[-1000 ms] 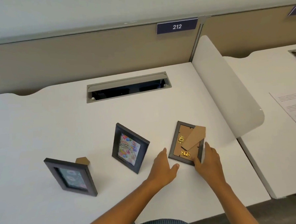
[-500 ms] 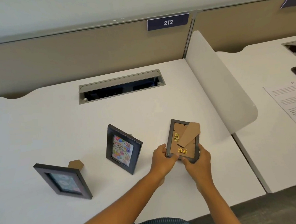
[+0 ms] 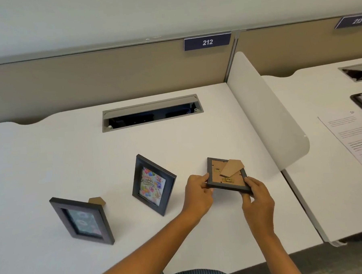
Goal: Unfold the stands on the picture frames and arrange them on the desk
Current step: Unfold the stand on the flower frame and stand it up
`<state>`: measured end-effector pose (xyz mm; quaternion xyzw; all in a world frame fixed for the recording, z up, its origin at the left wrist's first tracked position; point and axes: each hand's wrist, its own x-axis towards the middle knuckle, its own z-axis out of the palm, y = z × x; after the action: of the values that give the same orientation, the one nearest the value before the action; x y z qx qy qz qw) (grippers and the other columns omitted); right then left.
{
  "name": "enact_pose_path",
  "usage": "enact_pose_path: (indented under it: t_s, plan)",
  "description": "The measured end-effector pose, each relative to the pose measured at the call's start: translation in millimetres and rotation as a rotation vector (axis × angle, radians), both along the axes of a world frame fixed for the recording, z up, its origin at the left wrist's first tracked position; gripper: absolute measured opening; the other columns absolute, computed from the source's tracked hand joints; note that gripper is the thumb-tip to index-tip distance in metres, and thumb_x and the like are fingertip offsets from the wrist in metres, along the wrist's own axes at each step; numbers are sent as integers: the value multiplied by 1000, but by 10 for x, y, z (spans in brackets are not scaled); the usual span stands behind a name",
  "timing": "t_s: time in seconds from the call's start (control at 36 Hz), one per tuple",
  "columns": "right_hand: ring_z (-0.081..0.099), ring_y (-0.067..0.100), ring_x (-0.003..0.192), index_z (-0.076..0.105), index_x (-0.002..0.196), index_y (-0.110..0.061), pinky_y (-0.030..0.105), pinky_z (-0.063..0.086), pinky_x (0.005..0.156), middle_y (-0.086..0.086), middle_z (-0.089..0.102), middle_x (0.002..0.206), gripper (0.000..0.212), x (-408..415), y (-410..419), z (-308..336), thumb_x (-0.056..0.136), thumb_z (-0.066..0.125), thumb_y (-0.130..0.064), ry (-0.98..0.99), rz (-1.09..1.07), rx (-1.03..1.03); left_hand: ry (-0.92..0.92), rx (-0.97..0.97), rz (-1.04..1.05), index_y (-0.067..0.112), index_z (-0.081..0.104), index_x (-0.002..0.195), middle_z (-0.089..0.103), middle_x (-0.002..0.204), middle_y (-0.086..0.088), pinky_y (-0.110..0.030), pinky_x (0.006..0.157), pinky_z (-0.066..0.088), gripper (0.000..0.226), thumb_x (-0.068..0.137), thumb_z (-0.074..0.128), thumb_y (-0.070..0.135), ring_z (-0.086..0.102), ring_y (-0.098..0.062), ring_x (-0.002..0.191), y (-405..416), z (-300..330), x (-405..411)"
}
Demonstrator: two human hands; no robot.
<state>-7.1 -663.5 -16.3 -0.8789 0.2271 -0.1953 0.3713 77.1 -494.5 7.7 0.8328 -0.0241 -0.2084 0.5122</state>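
Three frames: one (image 3: 81,220) stands lower left, a second (image 3: 154,184) stands centre. Right of centre, the left hand (image 3: 197,193) and right hand (image 3: 257,197) both grip the third (image 3: 228,177), back up, above the desk (image 3: 51,154).

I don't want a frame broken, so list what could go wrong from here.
1. The third frame is held back-up by both the left hand and the right hand, only at its edges; it could slip onto the desk.
2. Its cardboard stand sticks up and might bend if pressed.
3. The birthday frame stands near the left arm; a careless swing may topple it.
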Motion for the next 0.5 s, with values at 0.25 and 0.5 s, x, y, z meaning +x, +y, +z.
enact_pose_path:
  t_s: [0.25,0.5]
  plan:
    - [66,5,94,70,114,-33,11,55,79,-13,68,103,36,-39,-155,287,93,83,-7,-156,84,57,-114,-109,52,12,74,121,71,119,-7,-7,78,54,24,102,63,2,73,-9,87,14,449,77]
    - [75,4,94,68,107,-46,18,62,67,-17,77,105,12,-28,-93,836,96,71,-50,-131,63,450,-180,-137,49,17,75,112,71,88,13,-10,66,48,21,103,65,33,62,7,76,37,710,100]
